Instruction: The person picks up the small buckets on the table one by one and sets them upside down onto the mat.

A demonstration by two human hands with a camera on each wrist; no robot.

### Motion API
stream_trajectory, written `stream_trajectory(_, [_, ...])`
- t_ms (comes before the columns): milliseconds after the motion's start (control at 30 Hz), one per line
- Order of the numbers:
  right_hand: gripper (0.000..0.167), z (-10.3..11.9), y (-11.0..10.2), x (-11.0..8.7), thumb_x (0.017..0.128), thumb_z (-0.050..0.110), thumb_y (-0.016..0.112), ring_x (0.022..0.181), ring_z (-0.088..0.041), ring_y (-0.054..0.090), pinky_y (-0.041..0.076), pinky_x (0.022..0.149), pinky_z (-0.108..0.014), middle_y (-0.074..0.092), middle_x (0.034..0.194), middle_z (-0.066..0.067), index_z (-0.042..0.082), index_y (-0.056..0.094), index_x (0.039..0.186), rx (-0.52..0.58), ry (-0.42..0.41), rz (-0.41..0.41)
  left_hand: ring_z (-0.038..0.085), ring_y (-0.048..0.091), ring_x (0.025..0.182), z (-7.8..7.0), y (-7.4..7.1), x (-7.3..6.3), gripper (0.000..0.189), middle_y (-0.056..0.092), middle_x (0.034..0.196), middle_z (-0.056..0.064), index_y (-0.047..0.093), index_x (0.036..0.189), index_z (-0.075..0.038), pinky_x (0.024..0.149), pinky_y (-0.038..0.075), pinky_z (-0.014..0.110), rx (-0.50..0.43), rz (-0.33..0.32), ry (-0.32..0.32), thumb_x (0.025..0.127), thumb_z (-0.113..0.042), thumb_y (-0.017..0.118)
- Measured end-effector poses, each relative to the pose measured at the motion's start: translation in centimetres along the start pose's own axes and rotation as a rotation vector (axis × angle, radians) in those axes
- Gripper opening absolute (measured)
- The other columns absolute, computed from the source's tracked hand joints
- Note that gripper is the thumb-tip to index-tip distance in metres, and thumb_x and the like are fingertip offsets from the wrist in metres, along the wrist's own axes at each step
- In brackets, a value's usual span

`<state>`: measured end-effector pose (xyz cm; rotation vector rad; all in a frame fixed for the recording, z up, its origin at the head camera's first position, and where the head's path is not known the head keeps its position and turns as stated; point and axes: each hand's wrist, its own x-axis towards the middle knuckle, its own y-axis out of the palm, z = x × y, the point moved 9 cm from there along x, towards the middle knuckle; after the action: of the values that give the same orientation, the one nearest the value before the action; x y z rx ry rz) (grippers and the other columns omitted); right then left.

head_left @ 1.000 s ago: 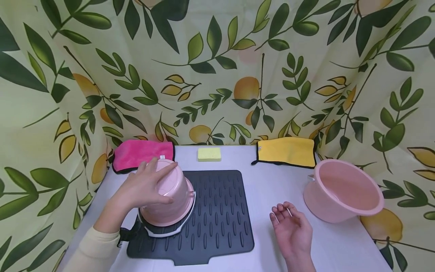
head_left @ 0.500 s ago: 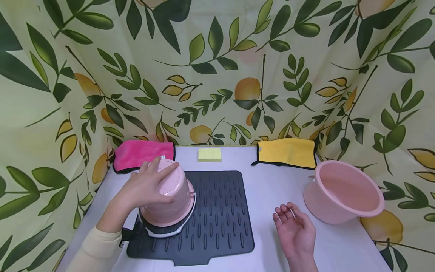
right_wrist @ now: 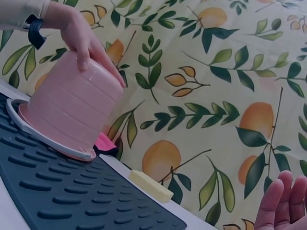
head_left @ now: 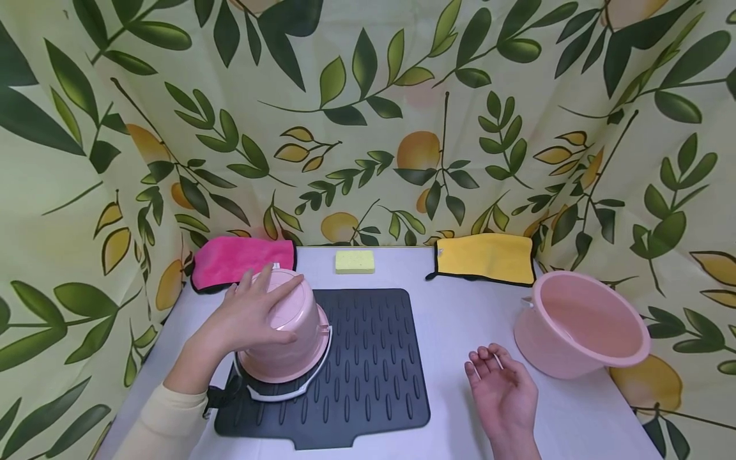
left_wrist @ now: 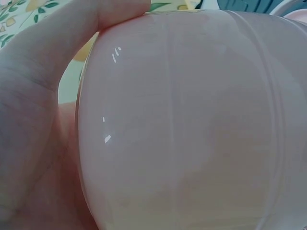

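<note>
A small pink bucket stands upside down on the left part of a dark ridged drying mat, its white handle lying round the rim. From above, my left hand grips the bucket's base, thumb on the near side and fingers spread over the top. The left wrist view is filled by the bucket's smooth wall, with the thumb along its edge. My right hand hangs palm up with loosely bent fingers and holds nothing. Nearest to it is a second pink bucket, mouth up and tilted toward me.
Behind the mat lie a folded pink cloth at left, a pale yellow sponge in the middle and a yellow cloth at right. A leaf-and-fruit patterned curtain encloses the white table at the back and sides.
My right hand has drifted slightly to the right, toward the second bucket. The left hand keeps its grip, and the upside-down bucket stays where it was on the mat.
</note>
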<state>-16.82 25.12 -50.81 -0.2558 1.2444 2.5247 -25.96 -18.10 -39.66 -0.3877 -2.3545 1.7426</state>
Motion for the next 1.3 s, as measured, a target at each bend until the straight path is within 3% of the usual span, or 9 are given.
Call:
stream_trajectory(133, [0.027,0.2,-0.2,0.0,0.116,0.029,0.041,0.108,-0.019,0.056,0.049,0.097,-0.032,0.060,0.107,-0.001,0.013,0.063,0.114,0.024,0.006,0.004,0.070,0.016,0.151,0.0,-0.2,-0.1,0.104,0.022,0.172,0.033,0.045,0.168,-0.031,0.112,0.019,0.089,-0.010,-0.004,0.012,0.076,-0.058,0.086])
stream_trajectory(367, [0.033,1.0,-0.3,-0.1,0.117,0.024,0.038,0.101,-0.021,0.058,0.050,0.093,-0.032,0.061,0.101,-0.005,0.009,0.065,0.107,0.075,-0.023,0.097,0.069,0.014,0.152,0.2,-0.3,-0.1,0.113,0.021,0.173,0.031,0.044,0.168,-0.030,0.113,0.013,0.089,-0.052,0.005,0.030,0.073,-0.071,0.088])
stream_trajectory(533, [0.027,1.3,-1.0,0.1,0.116,0.025,0.045,0.102,-0.021,0.058,0.050,0.094,-0.033,0.062,0.102,-0.004,0.009,0.066,0.108,0.089,-0.016,0.029,0.066,0.009,0.155,0.2,-0.3,-0.2,0.115,0.018,0.175,0.029,0.042,0.169,-0.031,0.116,0.008,0.087,-0.055,-0.003,0.030,0.072,-0.074,0.088])
stream_trajectory(700, [0.024,1.5,-1.5,0.2,0.115,0.027,0.051,0.104,-0.020,0.059,0.050,0.096,-0.033,0.064,0.104,-0.004,0.011,0.068,0.110,0.080,-0.017,-0.020,0.062,0.005,0.158,-0.6,-1.0,-0.4,0.110,0.015,0.177,0.027,0.040,0.170,-0.034,0.120,0.005,0.083,-0.057,-0.045,0.092,0.078,-0.074,0.085])
stream_trajectory(900, [0.030,2.3,-1.4,-0.1,0.116,0.021,0.043,0.100,-0.022,0.062,0.053,0.092,-0.033,0.067,0.106,-0.007,0.007,0.069,0.107,0.088,-0.075,0.098,0.056,0.004,0.161,-1.8,-1.8,-0.6,0.111,0.014,0.178,0.022,0.034,0.171,-0.038,0.122,0.011,0.079,-0.085,-0.104,0.153,0.079,-0.073,0.085])
stream_trajectory(1133, [0.028,2.9,-2.1,0.0,0.115,0.020,0.044,0.099,-0.023,0.063,0.054,0.092,-0.033,0.067,0.108,-0.007,0.007,0.067,0.107,0.100,-0.094,0.046,0.049,0.013,0.162,-3.4,-2.6,-0.5,0.123,0.017,0.179,0.016,0.023,0.175,-0.036,0.117,0.026,0.081,-0.089,-0.190,0.192,0.076,-0.074,0.086])
stream_trajectory(1300, [0.034,3.7,-2.3,0.0,0.116,0.017,0.041,0.097,-0.026,0.065,0.055,0.090,-0.035,0.069,0.107,-0.011,0.000,0.069,0.106,0.172,-0.120,0.084,0.040,0.019,0.163,-4.5,-3.1,-0.8,0.126,0.021,0.178,0.010,0.020,0.175,-0.034,0.113,0.033,0.081,-0.134,-0.263,0.213,0.076,-0.073,0.087])
